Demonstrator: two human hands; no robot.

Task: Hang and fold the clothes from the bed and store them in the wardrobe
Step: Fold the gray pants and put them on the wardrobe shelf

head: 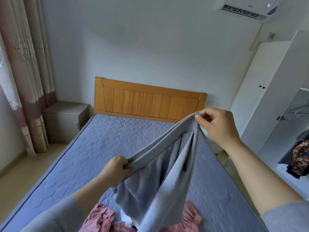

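Grey trousers (155, 178) hang in the air above the bed (93, 148), held by their ribbed waistband. My left hand (115, 166) grips the lower left end of the waistband. My right hand (217, 126) pinches the other end, higher and further right. The legs droop toward the near edge of the bed. Under them lies a pink garment (100, 218) with a white piece of cloth (126, 218) beside it. At the right stands the open white wardrobe (274, 114), with a floral garment (299, 159) hanging inside.
The bed has a blue quilted cover and a wooden headboard (147, 101). A grey bedside cabinet (63, 121) stands at the left near the curtains (25, 64). An empty hanger (299, 109) hangs in the wardrobe. An air conditioner (245, 10) is mounted high on the wall.
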